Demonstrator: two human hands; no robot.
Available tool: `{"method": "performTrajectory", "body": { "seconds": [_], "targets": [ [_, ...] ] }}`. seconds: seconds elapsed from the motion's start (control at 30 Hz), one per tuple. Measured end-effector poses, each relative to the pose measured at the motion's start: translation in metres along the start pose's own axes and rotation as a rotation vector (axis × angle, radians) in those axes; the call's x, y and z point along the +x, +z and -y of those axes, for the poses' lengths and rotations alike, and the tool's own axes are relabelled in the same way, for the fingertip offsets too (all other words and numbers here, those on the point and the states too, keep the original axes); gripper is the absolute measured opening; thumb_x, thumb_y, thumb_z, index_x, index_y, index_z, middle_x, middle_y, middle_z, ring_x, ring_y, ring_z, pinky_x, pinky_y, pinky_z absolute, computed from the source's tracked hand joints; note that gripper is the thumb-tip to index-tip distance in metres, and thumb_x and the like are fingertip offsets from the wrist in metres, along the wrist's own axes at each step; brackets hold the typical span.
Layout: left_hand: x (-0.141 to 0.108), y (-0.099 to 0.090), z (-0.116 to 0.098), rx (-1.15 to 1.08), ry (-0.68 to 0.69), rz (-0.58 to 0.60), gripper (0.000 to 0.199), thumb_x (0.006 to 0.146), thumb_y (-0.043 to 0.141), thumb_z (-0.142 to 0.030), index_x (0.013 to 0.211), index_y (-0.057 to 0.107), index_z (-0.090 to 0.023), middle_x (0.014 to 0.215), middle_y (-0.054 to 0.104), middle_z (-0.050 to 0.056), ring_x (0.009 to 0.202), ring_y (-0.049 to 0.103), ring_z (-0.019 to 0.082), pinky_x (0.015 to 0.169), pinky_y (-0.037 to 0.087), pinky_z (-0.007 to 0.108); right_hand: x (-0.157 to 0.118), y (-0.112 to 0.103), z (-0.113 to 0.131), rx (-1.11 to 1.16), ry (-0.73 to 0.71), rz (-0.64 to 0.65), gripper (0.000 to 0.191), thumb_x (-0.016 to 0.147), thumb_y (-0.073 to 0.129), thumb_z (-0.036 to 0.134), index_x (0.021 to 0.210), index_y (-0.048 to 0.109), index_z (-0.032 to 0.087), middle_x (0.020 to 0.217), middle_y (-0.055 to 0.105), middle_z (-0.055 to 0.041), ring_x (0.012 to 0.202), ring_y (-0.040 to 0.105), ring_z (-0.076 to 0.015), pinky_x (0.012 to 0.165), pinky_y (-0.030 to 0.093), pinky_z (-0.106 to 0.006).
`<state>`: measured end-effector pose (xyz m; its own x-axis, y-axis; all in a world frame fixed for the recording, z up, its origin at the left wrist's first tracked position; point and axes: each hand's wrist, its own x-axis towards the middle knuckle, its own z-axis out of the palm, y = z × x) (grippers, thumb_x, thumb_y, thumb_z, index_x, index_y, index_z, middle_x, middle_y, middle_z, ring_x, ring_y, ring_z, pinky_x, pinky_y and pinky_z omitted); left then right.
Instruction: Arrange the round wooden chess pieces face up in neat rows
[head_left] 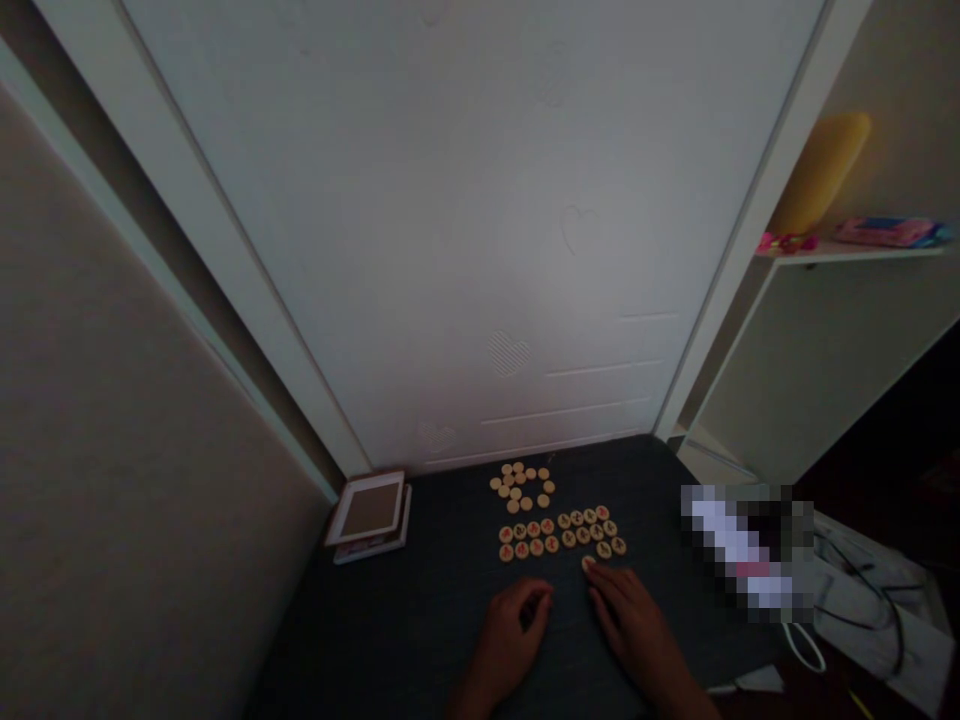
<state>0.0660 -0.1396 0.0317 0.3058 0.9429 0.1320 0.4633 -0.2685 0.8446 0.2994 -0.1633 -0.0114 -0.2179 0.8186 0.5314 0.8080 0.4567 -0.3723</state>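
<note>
On the dark table, round wooden pieces with red or black characters (536,548) lie face up in short rows. Behind them sits a loose cluster of several plain-looking discs (515,494). My right hand (634,620) has its fingertips on a single piece with a red mark (589,564), just in front of the rows. My left hand (514,630) rests on the table left of it, fingers curled with the thumb and forefinger nearly meeting; whether anything is between them is too dark to make out.
Stacked frames or boxes (369,512) lie at the table's back left. A white panel (480,250) rises behind the table. At the right are a blurred-out object (742,550), cables, and a shelf (855,252) with a yellow item.
</note>
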Motion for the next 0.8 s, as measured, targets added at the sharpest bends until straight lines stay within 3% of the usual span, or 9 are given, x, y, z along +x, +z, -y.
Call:
{"method": "performTrajectory", "body": {
  "seconds": [0.5, 0.8],
  "targets": [
    [0.0011, 0.0002, -0.0005, 0.0, -0.024, -0.009, 0.02, 0.094, 0.057, -0.032, 0.099, 0.074, -0.025, 0.089, 0.078, 0.002, 0.08, 0.07, 0.02, 0.078, 0.053, 0.028, 0.0069, 0.0021, -0.0026, -0.032, 0.01, -0.013, 0.044, 0.1, 0.051, 0.027, 0.144, 0.051, 0.027, 0.133, 0.066, -0.0078, 0.116, 0.066, -0.026, 0.098, 0.056, -0.044],
    [-0.0001, 0.0034, 0.0046, -0.052, -0.041, -0.025, 0.022, 0.094, 0.058, -0.037, 0.101, 0.074, -0.024, 0.089, 0.079, 0.004, 0.082, 0.072, 0.021, 0.08, 0.055, 0.03, -0.0019, 0.0018, -0.0025, -0.01, 0.025, -0.073, 0.032, 0.1, 0.052, 0.027, 0.129, 0.064, 0.026, 0.122, 0.071, -0.008, 0.109, 0.069, -0.0243, 0.094, 0.059, -0.042]
  ]
}}
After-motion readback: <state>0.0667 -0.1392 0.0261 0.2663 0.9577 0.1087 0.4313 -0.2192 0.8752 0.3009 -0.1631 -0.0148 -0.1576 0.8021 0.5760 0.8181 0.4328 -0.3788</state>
